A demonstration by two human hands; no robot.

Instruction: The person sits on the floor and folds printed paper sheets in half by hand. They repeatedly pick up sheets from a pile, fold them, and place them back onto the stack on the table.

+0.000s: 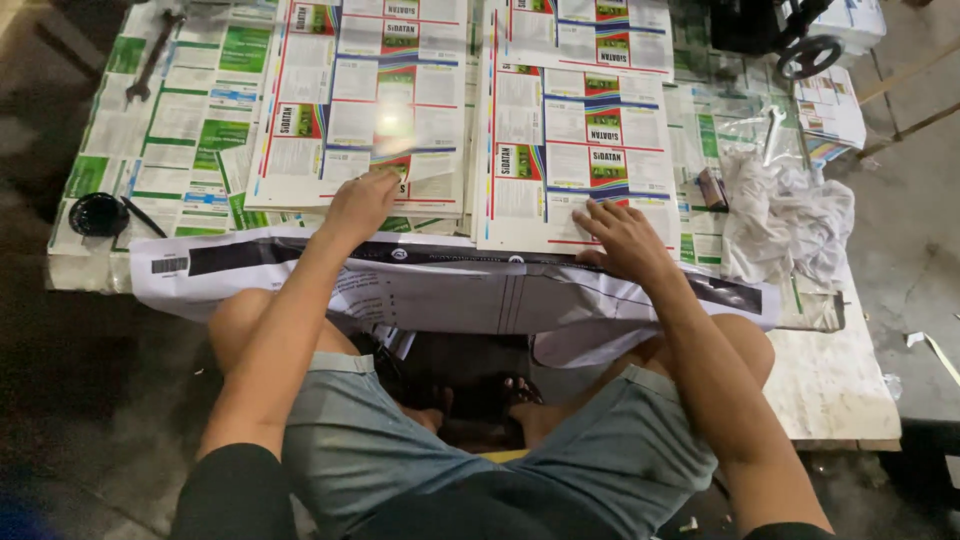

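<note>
I sit at a low table covered in printed label sheets. My left hand (pixel 360 203) rests on the near edge of the left stack of glossy label sheets (pixel 365 100), pinching a lifted corner of the top sheet. Fingers spread, my right hand (pixel 625 238) presses flat on the lower edge of the right stack of label sheets (pixel 580 130). A large white and black printed paper (pixel 450 285) drapes over the table's front edge onto my knees.
A wrench (pixel 150 60) lies at the far left on green printed sheets (pixel 190 130). A round black lid (pixel 98 214) sits at the left edge. A crumpled white cloth (pixel 785 215), clear plastic and a black wheel (pixel 808 55) are at the right.
</note>
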